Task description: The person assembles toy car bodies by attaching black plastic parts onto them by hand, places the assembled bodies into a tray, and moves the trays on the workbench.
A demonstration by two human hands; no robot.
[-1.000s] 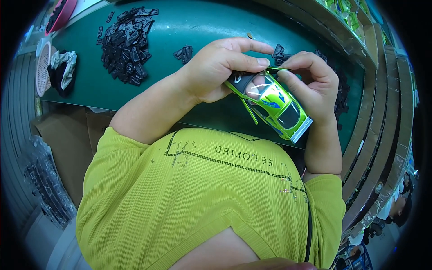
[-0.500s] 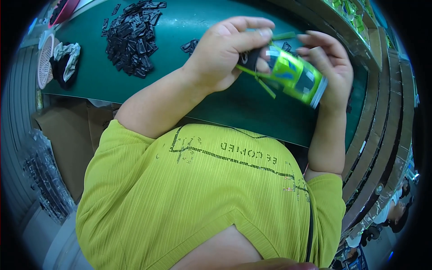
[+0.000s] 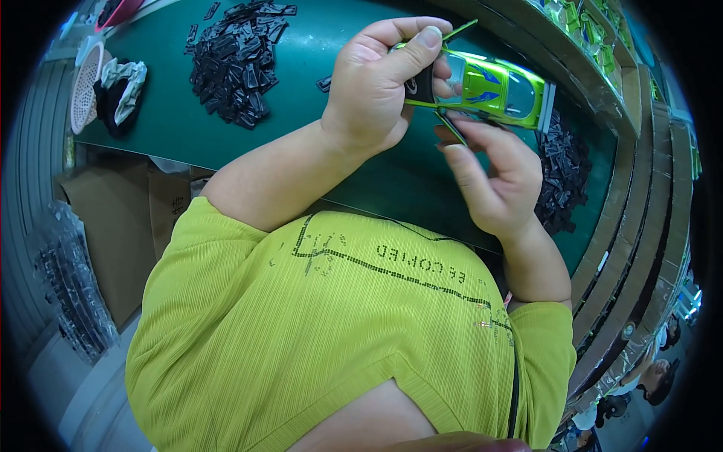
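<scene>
My left hand (image 3: 376, 83) is closed around one end of a shiny green toy car (image 3: 497, 89) with blue markings, held above the green table. Both of the car's doors stand swung out, one beyond my left thumb and the other, the near door (image 3: 452, 126), toward me. My right hand (image 3: 501, 169) is below the car with thumb and fingertips at that near door, seemingly pinching it. Part of the car's black end is covered by my left fingers.
Small black plastic parts lie in a large pile (image 3: 237, 64) on the left of the table (image 3: 316, 45) and another pile (image 3: 561, 173) on the right. A pink basket (image 3: 84, 87) with cloths sits at the left edge. Cardboard trays (image 3: 625, 98) with green car parts line the right.
The toy car has turned more level and is steadier. My right hand has moved from the car's far end down to its near door. The right-hand pile of black parts now shows.
</scene>
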